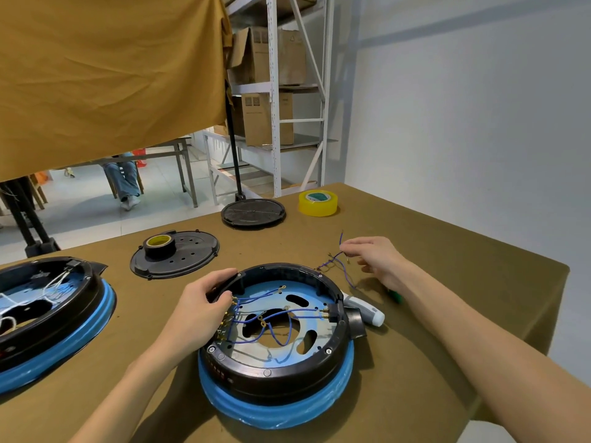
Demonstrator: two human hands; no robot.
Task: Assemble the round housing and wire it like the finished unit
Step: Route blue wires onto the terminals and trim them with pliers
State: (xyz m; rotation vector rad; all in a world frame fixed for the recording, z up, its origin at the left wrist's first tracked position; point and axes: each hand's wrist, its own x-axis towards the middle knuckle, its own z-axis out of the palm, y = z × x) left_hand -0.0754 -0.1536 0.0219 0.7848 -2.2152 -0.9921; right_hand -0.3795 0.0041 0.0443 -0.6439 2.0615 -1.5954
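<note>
The round housing (275,375) sits in front of me, black rim on a blue-wrapped base, with several blue wires (271,318) running across its inside. My left hand (198,308) grips its left rim, fingers curled over the edge near the terminal row. My right hand (374,260) is to the right of the housing and pinches a loose blue wire (343,266) lifted off a small bundle on the table. The finished unit (48,321), with white wires inside, lies at the far left, partly cut off.
An electric screwdriver (367,311) lies just right of the housing. A black cover plate (179,260) carries a tape roll (159,243). Further back lie a black disc (252,212) and yellow tape (318,203). A green-handled tool (396,297) peeks from under my right wrist. The table edge runs along the right.
</note>
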